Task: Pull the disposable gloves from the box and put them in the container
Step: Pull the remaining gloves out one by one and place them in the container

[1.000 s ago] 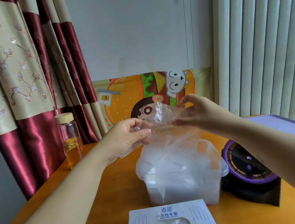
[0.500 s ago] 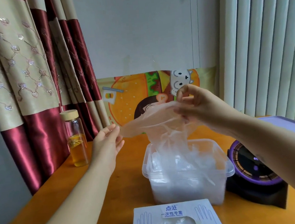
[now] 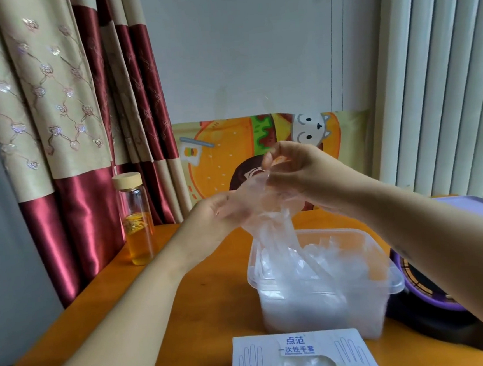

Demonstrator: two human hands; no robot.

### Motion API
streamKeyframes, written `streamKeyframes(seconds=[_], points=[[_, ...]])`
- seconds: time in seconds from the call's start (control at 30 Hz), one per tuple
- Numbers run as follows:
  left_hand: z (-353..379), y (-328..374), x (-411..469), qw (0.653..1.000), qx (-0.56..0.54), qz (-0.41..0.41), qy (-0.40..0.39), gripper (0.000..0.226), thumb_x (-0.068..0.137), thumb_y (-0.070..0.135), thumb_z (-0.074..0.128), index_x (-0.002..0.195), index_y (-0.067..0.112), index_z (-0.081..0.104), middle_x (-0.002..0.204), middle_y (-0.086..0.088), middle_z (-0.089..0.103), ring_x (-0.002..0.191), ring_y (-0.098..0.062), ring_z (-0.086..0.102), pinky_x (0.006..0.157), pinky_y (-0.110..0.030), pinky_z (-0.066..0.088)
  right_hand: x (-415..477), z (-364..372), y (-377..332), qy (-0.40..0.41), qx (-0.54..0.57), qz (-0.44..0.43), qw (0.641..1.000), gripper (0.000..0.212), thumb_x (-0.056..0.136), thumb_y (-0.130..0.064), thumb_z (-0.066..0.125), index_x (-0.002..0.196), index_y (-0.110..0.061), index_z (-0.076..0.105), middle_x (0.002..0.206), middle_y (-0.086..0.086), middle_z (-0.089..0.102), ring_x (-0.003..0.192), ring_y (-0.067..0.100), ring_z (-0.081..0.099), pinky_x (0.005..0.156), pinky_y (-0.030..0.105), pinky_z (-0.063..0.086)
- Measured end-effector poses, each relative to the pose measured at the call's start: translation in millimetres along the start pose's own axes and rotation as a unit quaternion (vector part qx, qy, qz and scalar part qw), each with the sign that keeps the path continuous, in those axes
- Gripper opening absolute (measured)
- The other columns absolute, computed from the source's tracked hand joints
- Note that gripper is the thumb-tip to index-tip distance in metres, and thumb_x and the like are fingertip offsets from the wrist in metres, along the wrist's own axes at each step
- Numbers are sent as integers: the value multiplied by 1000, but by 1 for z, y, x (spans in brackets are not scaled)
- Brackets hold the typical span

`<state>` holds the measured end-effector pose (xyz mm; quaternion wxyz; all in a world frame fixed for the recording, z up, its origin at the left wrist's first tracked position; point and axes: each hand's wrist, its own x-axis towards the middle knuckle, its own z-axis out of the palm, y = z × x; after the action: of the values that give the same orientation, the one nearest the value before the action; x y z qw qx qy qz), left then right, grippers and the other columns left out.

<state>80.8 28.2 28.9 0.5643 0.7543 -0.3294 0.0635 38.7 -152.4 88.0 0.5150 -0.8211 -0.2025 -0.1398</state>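
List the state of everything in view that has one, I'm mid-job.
glove, lifted above the container, tail hanging into it
right hand, pinching the glove's top edge
left hand, at the glove's side, grip unclear behind film
container, open-topped, partly filled with gloves
glove box, opening open, next glove showing
bottle, upright, capped, partly filled with amber liquid

"点范", "一次性手套" on glove box (image 3: 297, 350) (blue print)

Thin clear glove (image 3: 273, 226) hanging crumpled over open clear container (image 3: 251, 278) holding more gloves, white box (image 3: 250, 360) in front
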Motion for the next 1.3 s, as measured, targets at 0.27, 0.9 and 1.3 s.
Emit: streamKeyframes(seconds=[0.27,0.9,1.3], points=[[-23,-15,-7,993,-92,-37,61,26,86,26,59,105,9,67,97,-10,72,89,-25,68,86,-32,52,2,6,5,64,-168,-56,982,19,86,-17,66,88,-17,47,87,-8,70,82,6,68,67,27,56],[-45,-21,16,908,372,-191,25,34,91,37,62,122,26,58,128,3,55,110,-14,56,95,-33,47,4,5,50,-124,-218,55,966,38,82,-7,68,115,-23,67,114,-13,66,74,-12,63,73,0,44],[84,-32,45,855,445,-96,-248,44,93,40,57,136,31,51,136,5,53,124,-20,47,101,-39,42,-38,-42,146,-132,-388,266,872,65,82,-19,71,141,-13,44,133,3,56,110,16,61,96,27,47]])
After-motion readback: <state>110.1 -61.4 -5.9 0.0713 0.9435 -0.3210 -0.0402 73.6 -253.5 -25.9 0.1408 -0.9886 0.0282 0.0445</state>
